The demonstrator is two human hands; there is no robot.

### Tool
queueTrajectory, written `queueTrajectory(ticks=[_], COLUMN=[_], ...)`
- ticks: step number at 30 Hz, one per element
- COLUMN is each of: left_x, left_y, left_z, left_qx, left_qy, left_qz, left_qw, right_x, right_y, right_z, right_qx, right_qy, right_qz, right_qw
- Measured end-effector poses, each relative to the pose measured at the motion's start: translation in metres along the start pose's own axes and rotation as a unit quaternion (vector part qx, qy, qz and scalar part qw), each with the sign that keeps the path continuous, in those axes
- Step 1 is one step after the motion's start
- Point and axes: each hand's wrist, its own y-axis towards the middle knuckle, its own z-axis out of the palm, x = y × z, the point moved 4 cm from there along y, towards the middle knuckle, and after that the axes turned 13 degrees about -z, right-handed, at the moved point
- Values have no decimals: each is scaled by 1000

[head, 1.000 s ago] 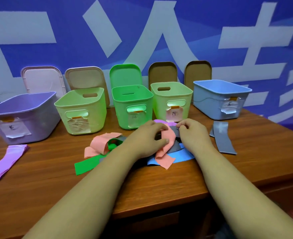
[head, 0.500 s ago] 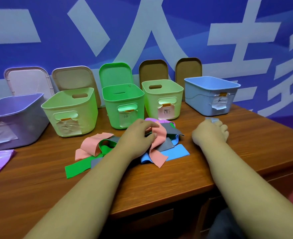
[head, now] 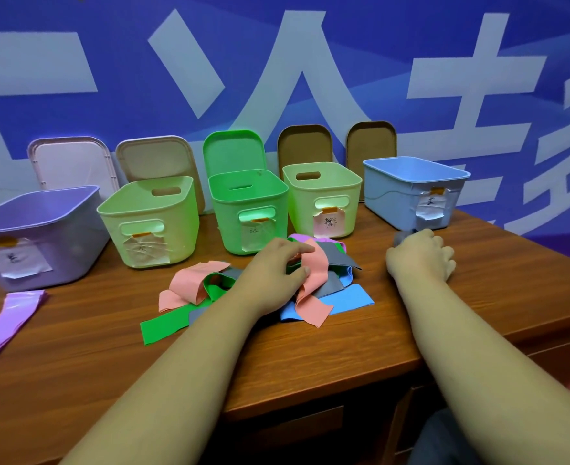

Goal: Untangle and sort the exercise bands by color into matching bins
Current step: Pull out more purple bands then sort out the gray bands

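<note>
At 9 o'clock from the tangled pile, a purple band lies flat on the table, running off its left edge. The bins stand in a row along the far side. The purple bin is at 10 o'clock and the pale green bin at 11. The green bin is at 12, with the second pale green bin just beside it. The blue bin is at 2 o'clock.

Your left hand rests on the middle of the pile, thumb and curled fingers pinching a pink band that loops over the grey, green and blue strips. That band's loose end trails towards 6 o'clock.

Your right hand is well apart from the pile, at 3 o'clock, just in front of the blue bin. Its fingers are curled tight round a grey band. Only a scrap of it shows past the knuckles.
</note>
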Motion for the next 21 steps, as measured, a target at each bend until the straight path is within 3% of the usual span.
queueTrajectory(ticks=[4, 10, 12, 15, 18, 21], left_x=[2, 0, -4, -6, -3, 12], left_y=[1, 4, 2, -1, -4, -10], left_z=[1, -15, -32, -61, -93, -127], left_qx=[-2, -82, -108, -108, -119, -168], left_qy=[-5, -64, -184, -370, -413, -418], left_qz=[7, 10, 0, -8, 16, 39], left_qw=[1000, 995, 977, 923, 903, 892], right_x=[17, 72, 97, 137, 176, 208], right_y=[-10, -42, -54, -74, -96, -109], right_z=[-11, -35, -46, -63, -77, -72], right_qx=[-70, -107, -90, -53, -17, 85], right_qy=[19, 182, 227, 301, 337, 362], right_qz=[-106, -311, -355, -417, -457, -449], right_qw=[992, 927, 902, 856, 823, 813])
